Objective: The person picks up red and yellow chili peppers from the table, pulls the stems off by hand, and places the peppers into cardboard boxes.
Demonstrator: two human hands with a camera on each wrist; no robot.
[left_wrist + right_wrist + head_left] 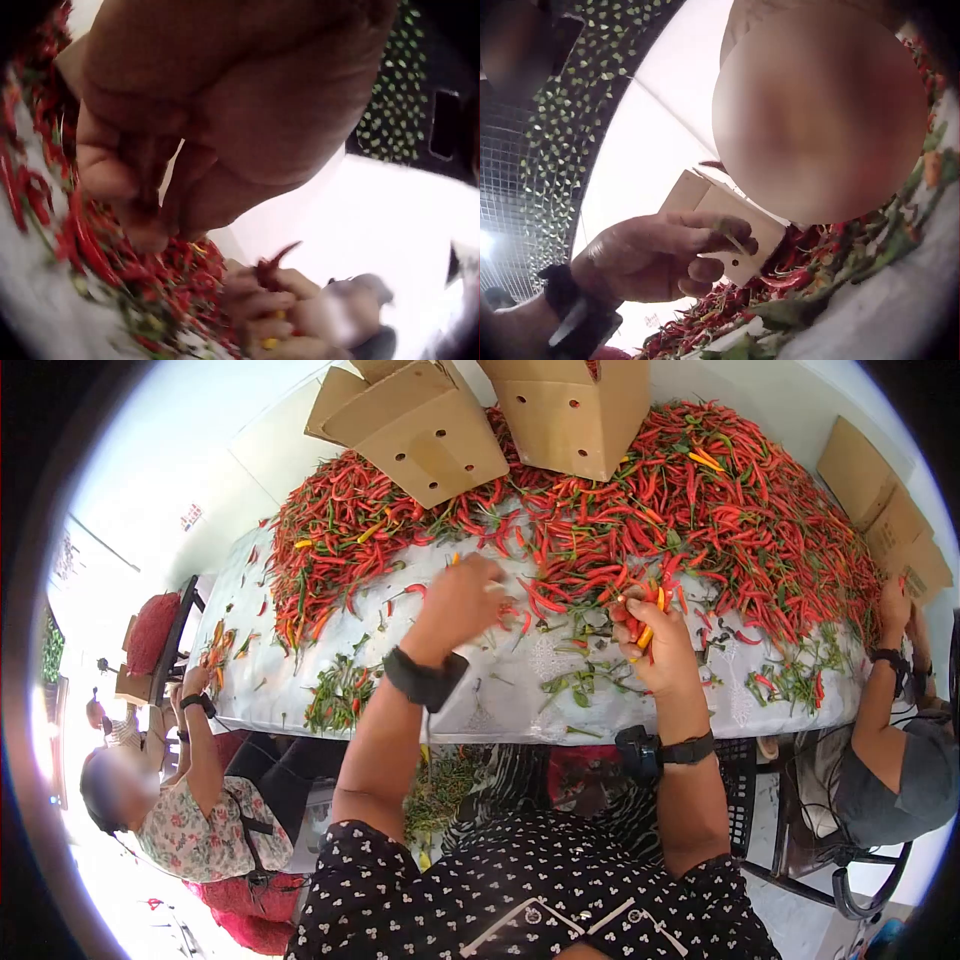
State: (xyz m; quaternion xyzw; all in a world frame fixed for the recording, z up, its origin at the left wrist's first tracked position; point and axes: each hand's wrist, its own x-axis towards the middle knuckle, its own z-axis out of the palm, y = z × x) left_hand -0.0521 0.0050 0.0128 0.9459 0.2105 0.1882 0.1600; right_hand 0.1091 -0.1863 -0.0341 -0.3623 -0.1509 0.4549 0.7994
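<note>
My left hand (458,610) hangs above the cloth, left of my right hand. In the right wrist view, thumb and fingers of that left hand (667,251) pinch a thin green stem (733,238). My right hand (660,645) grips a small bunch of red and yellow chili peppers (648,622) over the table. The left wrist view shows a red chili pepper (277,259) poking up out of the right hand's fist. Beneath both hands lie loose red chilies, with green stems and leaves (580,685) scattered near the front edge.
A big heap of red chilies (720,510) spans the back of the table (490,700). Two cardboard boxes (430,435) lean over it. Green trimmings (340,695) lie in piles. People sit at the left (215,810) and right (900,770) ends, hands at the table.
</note>
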